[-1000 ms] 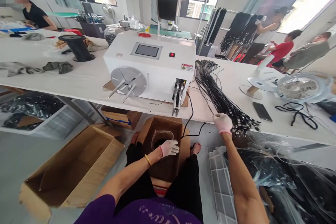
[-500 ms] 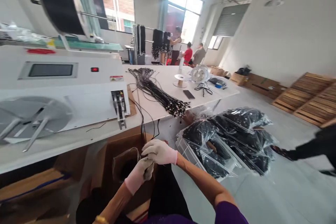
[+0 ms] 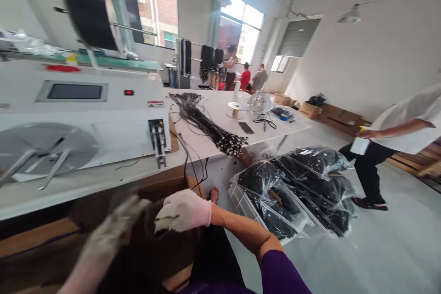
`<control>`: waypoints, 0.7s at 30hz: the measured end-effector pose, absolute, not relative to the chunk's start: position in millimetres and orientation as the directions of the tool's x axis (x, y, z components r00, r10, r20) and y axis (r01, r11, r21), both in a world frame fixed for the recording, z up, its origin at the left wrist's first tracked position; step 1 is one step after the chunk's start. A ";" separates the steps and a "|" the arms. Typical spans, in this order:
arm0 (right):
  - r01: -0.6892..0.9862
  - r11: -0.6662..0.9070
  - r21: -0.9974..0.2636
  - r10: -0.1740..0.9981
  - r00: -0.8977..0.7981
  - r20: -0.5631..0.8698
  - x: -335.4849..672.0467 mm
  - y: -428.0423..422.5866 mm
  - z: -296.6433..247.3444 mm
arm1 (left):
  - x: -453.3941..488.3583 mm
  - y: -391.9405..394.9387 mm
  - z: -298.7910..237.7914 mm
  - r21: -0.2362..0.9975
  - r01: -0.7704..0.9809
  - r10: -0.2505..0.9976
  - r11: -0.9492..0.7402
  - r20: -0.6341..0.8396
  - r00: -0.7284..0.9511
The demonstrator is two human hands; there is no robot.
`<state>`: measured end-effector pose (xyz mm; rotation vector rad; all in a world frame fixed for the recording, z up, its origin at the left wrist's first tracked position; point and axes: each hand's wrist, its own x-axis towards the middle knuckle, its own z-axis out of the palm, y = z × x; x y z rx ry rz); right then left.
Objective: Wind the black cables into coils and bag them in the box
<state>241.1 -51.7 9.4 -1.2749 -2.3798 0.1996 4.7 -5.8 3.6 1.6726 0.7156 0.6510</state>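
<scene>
My right hand (image 3: 182, 211), in a white glove with a pink cuff, is closed above an open cardboard box (image 3: 165, 188). A thin dark strand crosses its curled fingers, and black cables (image 3: 188, 158) hang from the table edge down to behind the glove. To the left, my gloved left hand (image 3: 120, 227) is smeared by motion over the box, so its fingers and anything in them cannot be made out. A long bundle of black cables (image 3: 206, 121) with light-coloured ends lies on the white table (image 3: 196, 144).
A white machine (image 3: 120, 124) with a screen and a reel disc stands at left on the table. Plastic-bagged black goods (image 3: 303, 183) fill a crate on the floor at right. A phone (image 3: 246, 127) and a spool (image 3: 235, 111) lie further back. A person (image 3: 389, 142) stands at right.
My hands, together before, are now apart. The left has swung left and blurs; the right has moved left and slightly down. At right, the person has come further into view.
</scene>
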 end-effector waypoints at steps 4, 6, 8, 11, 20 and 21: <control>0.652 0.476 -0.589 0.879 -0.331 0.344 225.0 -38.3 11.2 | 18.0 -17.1 -12.7 0.978 -0.021 0.641 0.205 -0.118 0.758; 0.607 0.399 -0.688 0.913 -0.333 0.236 218.5 -40.9 -1.5 | 6.9 -13.8 -6.6 0.964 -0.151 0.755 0.219 -0.070 0.652; 0.578 0.400 -0.711 0.881 -0.456 0.125 215.0 -48.2 -8.9 | -4.3 -8.8 2.2 0.970 -0.197 0.870 0.145 -0.030 0.492; 0.550 0.424 -0.719 0.846 -0.523 0.099 215.9 -53.9 0.3 | -5.2 -10.7 3.4 0.985 -0.109 0.838 0.134 -0.054 0.543; 0.572 0.329 -0.752 0.863 -0.505 -0.006 213.4 -45.5 -8.6 | 11.1 -7.5 -8.9 0.892 -0.419 0.876 0.168 0.060 0.479; 0.582 0.316 -0.749 0.870 -0.493 -0.017 215.7 -42.7 -7.7 | 11.7 -2.7 -11.8 0.927 -0.349 0.876 0.134 0.054 0.479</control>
